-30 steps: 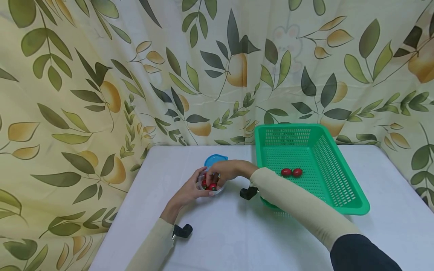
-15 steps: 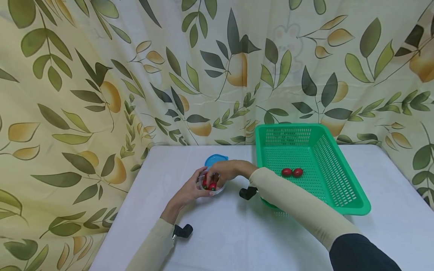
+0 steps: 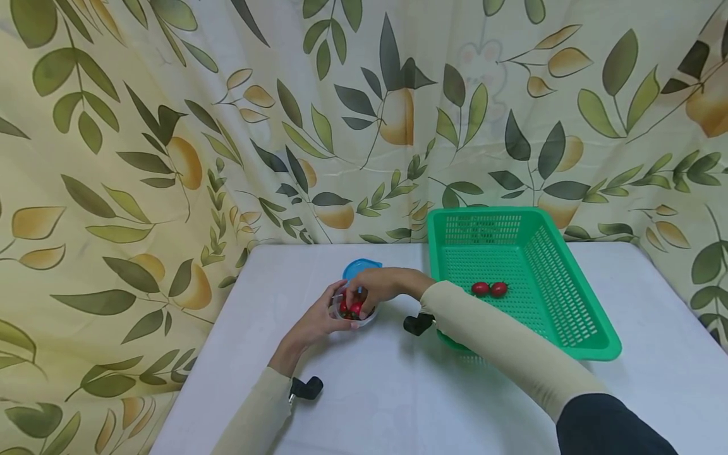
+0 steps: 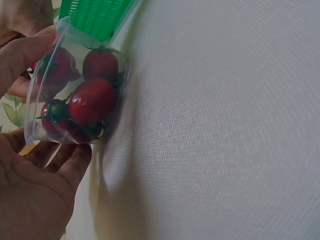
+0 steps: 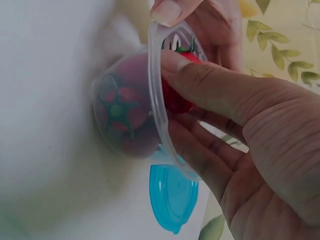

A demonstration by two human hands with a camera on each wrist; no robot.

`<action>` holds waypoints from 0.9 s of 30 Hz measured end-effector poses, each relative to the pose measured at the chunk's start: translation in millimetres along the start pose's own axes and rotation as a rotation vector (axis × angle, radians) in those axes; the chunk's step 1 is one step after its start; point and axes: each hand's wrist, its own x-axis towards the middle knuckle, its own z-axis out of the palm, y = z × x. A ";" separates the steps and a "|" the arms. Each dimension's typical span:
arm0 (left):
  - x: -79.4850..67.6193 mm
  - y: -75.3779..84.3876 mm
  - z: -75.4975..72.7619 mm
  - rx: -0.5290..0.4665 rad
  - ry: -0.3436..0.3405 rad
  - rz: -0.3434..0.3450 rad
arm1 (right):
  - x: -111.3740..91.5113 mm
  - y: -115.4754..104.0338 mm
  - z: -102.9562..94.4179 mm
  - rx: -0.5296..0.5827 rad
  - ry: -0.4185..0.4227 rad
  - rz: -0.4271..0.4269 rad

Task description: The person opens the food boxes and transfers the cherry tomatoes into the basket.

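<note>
My left hand (image 3: 316, 318) grips a small clear plastic cup (image 4: 32, 110) by its rim and side. Through its wall several red cherry tomatoes (image 4: 93, 101) with green stems are visible. The fingers of my right hand (image 3: 387, 284) reach in at the cup's mouth and pinch one cherry tomato (image 5: 176, 98), its green stem towards the left thumb. Just behind the cup lies a blue lid (image 3: 361, 266); whether it is joined to the rim cannot be told. The right hand hides part of the cup's mouth in the head view.
A green perforated basket (image 3: 589, 302) stands right of the hands, under the right forearm. Inside it, two cherry tomatoes (image 3: 490, 289) lie side by side. Leaf-patterned cloth hangs behind the white table (image 3: 375, 404).
The right fingers have shifted slightly at the cup's mouth, and the red tomato between them shows more. The left hand and the cup stay in place.
</note>
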 end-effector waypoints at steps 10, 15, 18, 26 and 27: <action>0.7 -1.3 0.6 0.005 0.007 -0.001 | -10.1 0.2 -5.0 0.029 0.041 0.027; 0.1 0.3 0.9 0.012 0.008 0.002 | -18.3 0.7 -10.4 0.026 0.091 0.025; 0.3 0.8 1.0 0.013 0.011 0.001 | -24.7 -1.1 -14.6 0.023 0.118 0.012; 0.6 1.8 2.3 0.014 0.011 0.005 | -40.4 -1.6 -22.8 0.075 0.149 -0.020; 0.5 2.2 2.4 0.013 0.010 0.007 | -42.1 -1.5 -23.6 0.079 0.150 -0.024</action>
